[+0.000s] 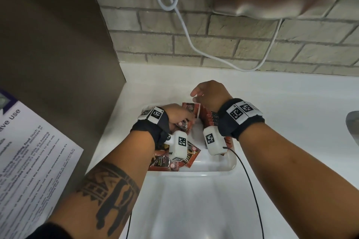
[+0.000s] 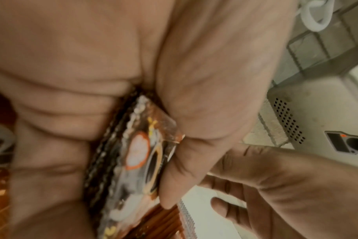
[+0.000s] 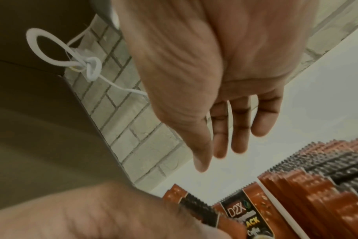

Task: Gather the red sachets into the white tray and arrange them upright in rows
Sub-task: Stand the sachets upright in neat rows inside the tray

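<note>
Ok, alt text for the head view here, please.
Over a white tray on a white counter, the left hand grips red sachets while the open right hand hovers above an upright row of sachets. More sachets lie loose at the tray's near end.

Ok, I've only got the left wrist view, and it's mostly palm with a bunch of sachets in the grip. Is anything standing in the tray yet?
Observer: Yes. A row of red sachets stands upright along the right side of the white tray.
Operator: Is the right hand carrying any?
Observer: No. The right hand hovers over that row's far end, fingers straight, holding nothing.
Operator: Any still lying down?
Observer: Several loose sachets lie flat in the tray's near left corner.
</note>
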